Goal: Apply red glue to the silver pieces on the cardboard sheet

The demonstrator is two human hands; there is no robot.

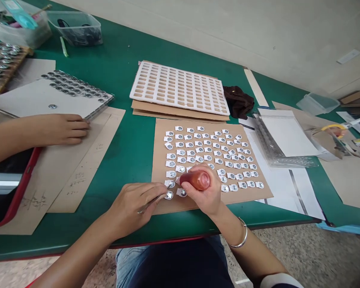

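- We have our left hand (138, 204) clamped on tweezers (152, 203), their tips at one of the white tabs (171, 184) near the front left of the cardboard (204, 202).
- Our right hand (208, 192) is closed around a red bottle (196, 180), held tilted over the same sheet, just beside our left hand.
- Each of the tabs carries a round metal disc, and they lie in loose rows across the cardboard on the green bench (124, 160).
- Behind them we see a white tray (180, 105) full of small slots in rows, lying on more cardboard; a dark cloth (238, 102) lies at its right end.
- At the far left, one clear tub (37, 37) holds a teal item (21, 16) and some pink and dark things too jumbled to tell.
- Just beside it, a second tub (88, 36) has black things in it.
- A third tub (318, 105) stands well apart, on the right.
- Left of us, a person's hand (70, 130) rests near a white panel (27, 98) that bears small round metal pieces (75, 86).
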